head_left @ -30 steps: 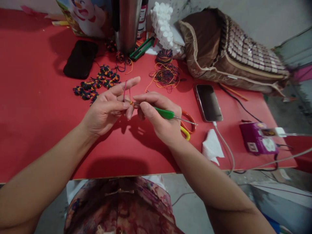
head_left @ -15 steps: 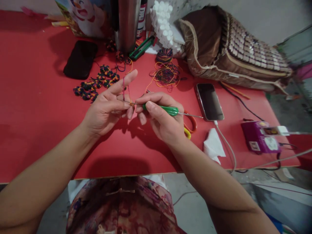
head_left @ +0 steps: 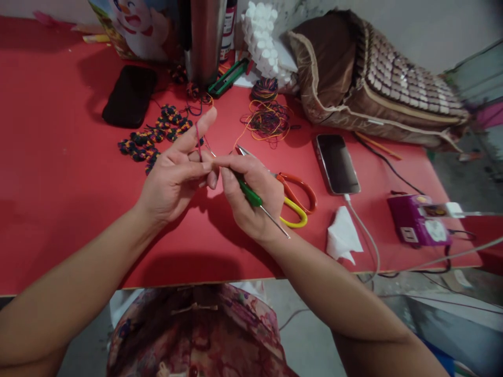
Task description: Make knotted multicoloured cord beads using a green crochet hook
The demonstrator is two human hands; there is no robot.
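A crochet hook with a green handle [head_left: 250, 192] is held in my right hand [head_left: 255, 193], its rear metal shaft slanting down over the wrist. Its other tip reaches the fingertips of my left hand [head_left: 168, 178]. Purple yarn [head_left: 198, 141] runs round the raised left index finger, while the thumb and other fingers pinch a small bit of work that is mostly hidden. Beyond the left hand lie finished-looking dark, orange and purple crocheted pieces [head_left: 173, 121]. A loose tangle of multicoloured yarn [head_left: 270, 119] rests behind the right hand, with one orange strand leading toward the hands.
Scissors with orange and yellow handles [head_left: 295, 214] lie beside my right hand. Farther right are a charging phone [head_left: 338, 163], a crumpled tissue [head_left: 344, 235] and a purple box [head_left: 418, 222] with cables. A black phone-like object [head_left: 130, 97], a metal flask [head_left: 203, 42] and a brown cushion [head_left: 334, 57] stand farther back.
My right hand has shifted left and turned, so the hook's rear end now points down toward the wrist. More of the scissors shows. The left index finger has lowered slightly.
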